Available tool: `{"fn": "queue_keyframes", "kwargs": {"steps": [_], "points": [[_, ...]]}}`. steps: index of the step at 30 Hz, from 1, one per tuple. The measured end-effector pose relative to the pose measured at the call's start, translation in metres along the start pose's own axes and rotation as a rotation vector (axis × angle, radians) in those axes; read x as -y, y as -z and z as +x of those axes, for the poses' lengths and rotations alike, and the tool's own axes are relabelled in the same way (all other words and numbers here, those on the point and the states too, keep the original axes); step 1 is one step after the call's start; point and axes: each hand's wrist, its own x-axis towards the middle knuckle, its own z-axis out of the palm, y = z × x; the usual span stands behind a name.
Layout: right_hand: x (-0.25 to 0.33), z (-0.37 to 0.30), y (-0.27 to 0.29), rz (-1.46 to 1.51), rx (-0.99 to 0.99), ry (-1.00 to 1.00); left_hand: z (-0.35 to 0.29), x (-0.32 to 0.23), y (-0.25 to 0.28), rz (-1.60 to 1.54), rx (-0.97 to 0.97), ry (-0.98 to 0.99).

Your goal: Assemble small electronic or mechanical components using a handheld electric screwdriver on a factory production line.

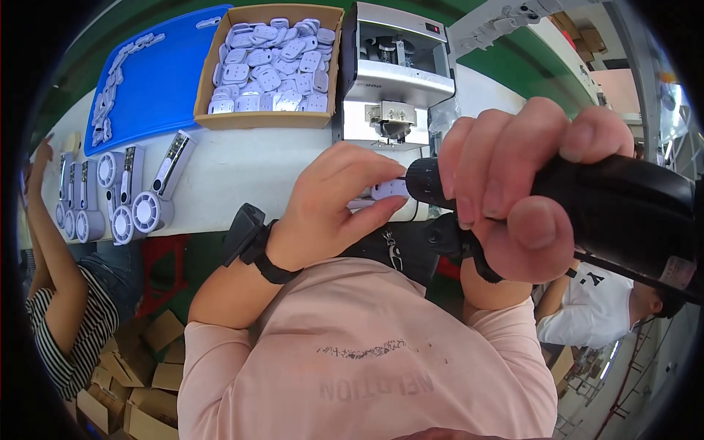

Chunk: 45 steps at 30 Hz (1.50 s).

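Note:
My right hand [524, 183] is wrapped round a black electric screwdriver [623, 198], raised close to the camera and pointing left. Its ribbed nose ends beside the fingertips of my left hand [334, 202]. Between that hand's thumb and forefinger sits a small pale lavender plastic part [389, 189], held in a pinch over the table edge. The driver's bit and any screw are hidden or too small to make out. A black band with a square module circles my left wrist.
A grey screw feeder [396, 92] stands beyond my hands. Left of it, a cardboard box [268, 121] holds many pale plastic covers, beside a blue tray [161, 81] with small parts. Several white handheld fans [150, 209] lie at the left. Co-workers sit on both sides.

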Motion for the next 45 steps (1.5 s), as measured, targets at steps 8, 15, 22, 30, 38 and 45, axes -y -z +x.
{"fn": "queue_keyframes", "kwargs": {"steps": [8, 15, 22, 30, 38, 45], "points": [[-0.013, -0.001, -0.001, 0.057, -0.049, 0.006, 0.0, 0.008, 0.0, -0.008, 0.013, -0.022], [-0.003, 0.008, 0.007, 0.066, 0.074, 0.025, 0.001, 0.001, -0.002, -0.057, -0.015, 0.105], [-0.07, 0.013, 0.026, -0.188, -0.424, -0.054, -0.005, 0.008, 0.007, 0.026, 0.018, -0.003], [-0.088, -0.006, 0.026, -0.146, -0.266, -0.263, -0.011, 0.014, 0.0, 0.023, 0.018, 0.025], [-0.092, 0.004, 0.027, -0.035, -0.385, -0.091, -0.008, 0.007, 0.001, 0.04, 0.015, -0.001], [-0.087, 0.004, 0.022, -0.1, -0.414, -0.381, -0.009, 0.011, -0.001, 0.02, -0.011, -0.012]]}}
